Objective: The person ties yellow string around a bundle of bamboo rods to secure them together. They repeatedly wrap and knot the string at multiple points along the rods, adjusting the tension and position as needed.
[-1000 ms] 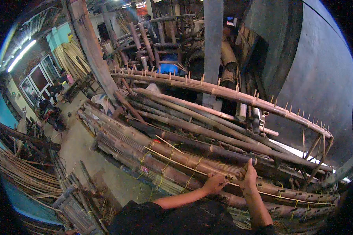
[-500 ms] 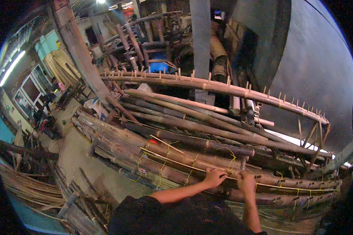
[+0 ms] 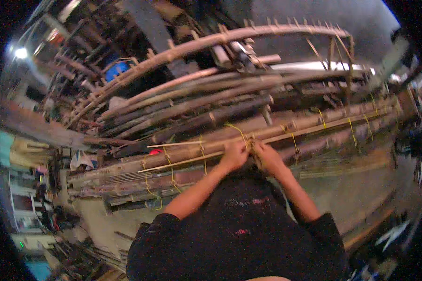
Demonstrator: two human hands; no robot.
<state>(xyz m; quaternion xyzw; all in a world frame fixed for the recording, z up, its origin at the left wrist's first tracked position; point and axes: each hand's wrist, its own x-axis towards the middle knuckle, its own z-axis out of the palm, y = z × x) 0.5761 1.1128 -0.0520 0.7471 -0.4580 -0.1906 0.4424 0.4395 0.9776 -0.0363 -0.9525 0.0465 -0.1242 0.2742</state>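
My left hand (image 3: 235, 155) and my right hand (image 3: 266, 157) meet over a long bamboo pole (image 3: 183, 151), both with fingers closed. Between them is a yellow string (image 3: 241, 131), whose loose end curves up above my left hand; both hands appear to pinch it, though blur hides the exact grip. A thin split-bamboo strip (image 3: 187, 162) runs along the pole and passes under my hands. More yellow ties (image 3: 324, 119) wrap strip and pole at intervals on both sides. A short thin stick (image 3: 173, 144) lies across the pole on the left, by a small red thing (image 3: 155, 151).
Beyond lie stacked bamboo poles (image 3: 173, 100), with a short upright peg (image 3: 267, 115) close past my hands. A raised bamboo rail (image 3: 183, 50) with pegs arches behind them. A white sack (image 3: 82, 160) sits at the left, and loose sticks (image 3: 87, 253) lie lower left.
My view has turned and tilted, so the poles slope differently. My right hand, apart from the left before, has come in beside it at the yellow string.
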